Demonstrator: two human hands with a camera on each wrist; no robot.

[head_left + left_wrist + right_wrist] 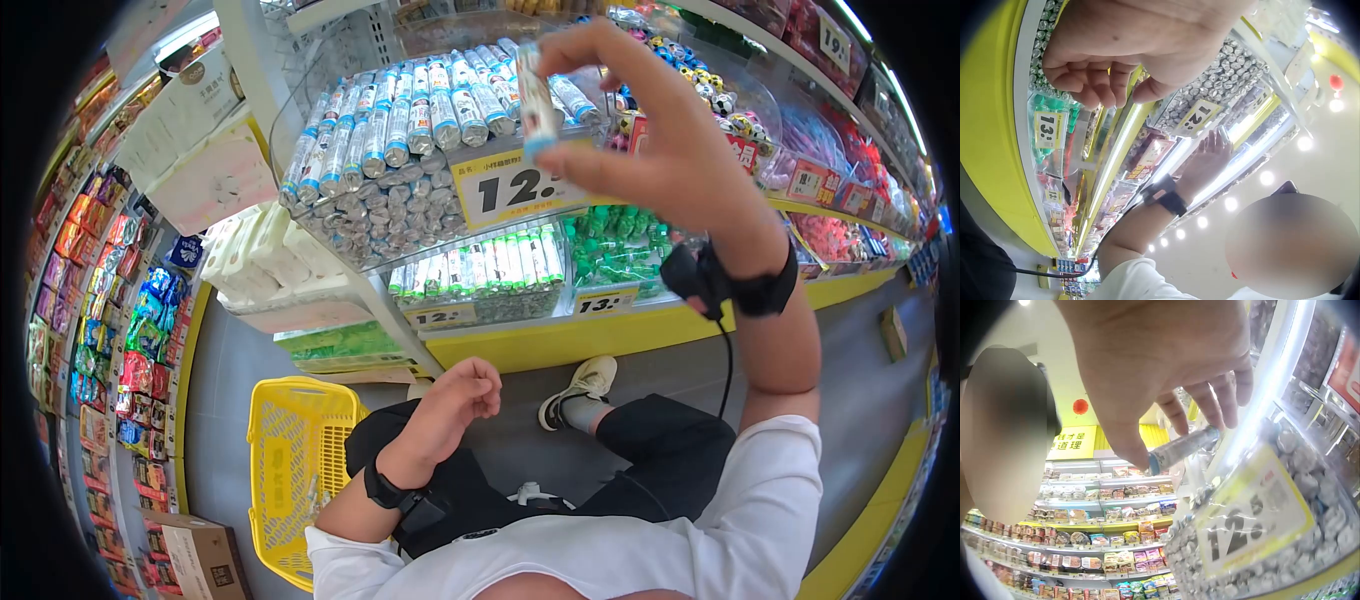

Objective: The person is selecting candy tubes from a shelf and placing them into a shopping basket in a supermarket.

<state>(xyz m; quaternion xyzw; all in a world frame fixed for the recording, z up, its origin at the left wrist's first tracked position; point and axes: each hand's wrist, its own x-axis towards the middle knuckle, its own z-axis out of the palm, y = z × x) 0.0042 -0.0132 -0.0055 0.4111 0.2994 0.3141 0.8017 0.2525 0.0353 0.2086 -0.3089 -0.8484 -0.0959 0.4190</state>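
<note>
Thumb and fingertips of my right hand (665,155) pinch a small clear-wrapped tube with blue ends (537,105) by its two ends. The hand is raised in front of a clear bin packed with similar wrapped tubes (400,115). In the right wrist view the tube (1182,450) spans from thumb to fingers, close to the yellow-bordered price sign (1254,512). Held low over the lap, my left hand (450,405) has loosely curled fingers around nothing. The left wrist view shows that hand (1141,47) from the back, its fingers bent.
A yellow shopping basket (256,480) stands on the floor at the left, with a few small items inside. Lower bins hold green-ended tubes (480,262) and green packs (620,250). Snack shelves (130,330) line the left side. A cardboard box (200,560) sits at lower left.
</note>
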